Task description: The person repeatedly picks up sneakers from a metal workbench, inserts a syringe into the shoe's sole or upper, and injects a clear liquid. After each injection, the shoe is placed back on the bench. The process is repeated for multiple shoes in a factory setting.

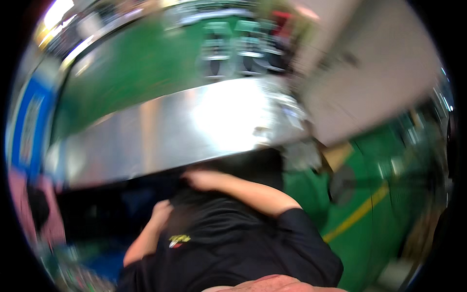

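Observation:
My left hand [161, 212] is low in front of my dark shirt [219, 228], below the near edge of a shiny metal tabletop [170, 126]. Close by, a little farther forward, my right hand [198, 179] reaches across my body just under that same edge. Motion blur smears the fingers of both hands, so their pose is unclear. No held object can be made out in either hand.
Clear plastic-looking packages [294, 119] lie at the tabletop's right end. A large pale panel [374, 68] stands to the right. Beyond the table, several blurred trolley-like items [248, 51] stand on green floor [141, 58]. A blue board [30, 121] is at far left.

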`<state>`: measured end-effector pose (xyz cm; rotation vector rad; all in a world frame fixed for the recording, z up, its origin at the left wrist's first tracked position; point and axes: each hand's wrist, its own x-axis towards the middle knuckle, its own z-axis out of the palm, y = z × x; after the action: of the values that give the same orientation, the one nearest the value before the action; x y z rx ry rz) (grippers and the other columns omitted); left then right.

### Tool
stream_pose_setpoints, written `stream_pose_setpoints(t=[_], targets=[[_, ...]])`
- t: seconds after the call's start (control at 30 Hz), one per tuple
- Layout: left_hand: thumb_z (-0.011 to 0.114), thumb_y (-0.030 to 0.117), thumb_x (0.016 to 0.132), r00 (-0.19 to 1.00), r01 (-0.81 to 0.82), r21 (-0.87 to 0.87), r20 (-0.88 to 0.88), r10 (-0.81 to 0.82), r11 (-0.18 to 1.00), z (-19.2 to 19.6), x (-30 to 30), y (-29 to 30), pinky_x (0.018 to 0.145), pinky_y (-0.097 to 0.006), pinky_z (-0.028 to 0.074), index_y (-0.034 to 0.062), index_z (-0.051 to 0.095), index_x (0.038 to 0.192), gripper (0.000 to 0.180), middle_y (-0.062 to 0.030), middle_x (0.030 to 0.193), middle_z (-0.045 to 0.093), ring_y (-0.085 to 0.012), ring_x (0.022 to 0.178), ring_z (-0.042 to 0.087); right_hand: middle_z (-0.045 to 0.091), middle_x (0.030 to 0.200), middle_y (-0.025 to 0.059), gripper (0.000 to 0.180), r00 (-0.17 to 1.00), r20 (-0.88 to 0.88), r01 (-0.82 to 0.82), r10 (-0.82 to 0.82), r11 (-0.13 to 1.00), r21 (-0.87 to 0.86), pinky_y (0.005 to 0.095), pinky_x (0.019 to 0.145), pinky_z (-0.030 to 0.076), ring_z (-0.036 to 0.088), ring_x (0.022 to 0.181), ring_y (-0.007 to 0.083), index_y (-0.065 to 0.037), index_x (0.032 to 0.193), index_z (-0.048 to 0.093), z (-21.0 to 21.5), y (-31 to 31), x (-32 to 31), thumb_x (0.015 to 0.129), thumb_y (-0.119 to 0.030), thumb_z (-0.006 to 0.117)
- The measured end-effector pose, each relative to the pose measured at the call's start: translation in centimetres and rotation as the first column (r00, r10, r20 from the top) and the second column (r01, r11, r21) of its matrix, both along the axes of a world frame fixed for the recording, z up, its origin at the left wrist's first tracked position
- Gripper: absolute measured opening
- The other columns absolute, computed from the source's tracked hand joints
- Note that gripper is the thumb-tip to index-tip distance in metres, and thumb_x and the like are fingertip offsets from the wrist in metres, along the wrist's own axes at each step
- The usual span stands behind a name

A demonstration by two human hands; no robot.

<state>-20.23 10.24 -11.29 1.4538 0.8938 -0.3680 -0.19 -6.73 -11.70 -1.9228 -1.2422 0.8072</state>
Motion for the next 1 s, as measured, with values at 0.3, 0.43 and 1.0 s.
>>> stream_pose_setpoints(t=[0.3, 0.43, 1.0], targets=[[0.052, -0.005, 0.076, 0.905, -0.306, -0.4, 0.161, 0.395, 0.864, -4.9, -3.5, -0.1, 0.059, -0.027, 0.041, 0.0042, 0.057, 0.07, 0.012, -0.0014, 0.066, 0.052, -0.012, 0.062, 0.051, 0.059, 0.111, 0.0184, 0.032, 0.965, 0.209, -0.14, 0.157, 0.986, -0.093, 0.0401, 0.097, 0.04, 0.051, 0.111, 0.0344, -0.01, 0.11, 0.062, -1.9, 4.2, -0.4, 0.082, -0.005, 0.047], [0.05, 0.0, 0.081, 0.876, -0.38, -0.505, 0.071, 0.476, 0.775, -3.9, -3.0, -1.1, 0.064, -0.028, 0.045, 0.0001, 0.061, 0.081, 0.011, -0.0034, 0.071, 0.057, -0.0154, 0.065, 0.055, 0.055, 0.121, 0.0199, 0.042, 0.986, 0.138, -0.031, 0.098, 0.908, -0.419, 0.0412, 0.1, 0.038, 0.047, 0.119, 0.0355, -0.013, 0.12, 0.056, -3.0, 3.6, 1.8, 0.081, -0.002, 0.043], [0.052, 0.019, 0.09, 0.886, -0.369, -0.649, -0.029, 0.464, 0.665, -1.5, -3.1, -1.4, 0.081, -0.037, 0.05, 0.0006, 0.062, 0.1, 0.023, -0.0114, 0.098, 0.067, -0.0235, 0.088, 0.063, 0.041, 0.138, 0.0181, 0.07, 0.975, 0.051, -0.177, 0.216, 0.894, -0.412, 0.0405, 0.106, 0.033, 0.037, 0.128, 0.0342, -0.021, 0.133, 0.046, -6.4, 3.9, 5.1, 0.065, -0.007, 0.057]])
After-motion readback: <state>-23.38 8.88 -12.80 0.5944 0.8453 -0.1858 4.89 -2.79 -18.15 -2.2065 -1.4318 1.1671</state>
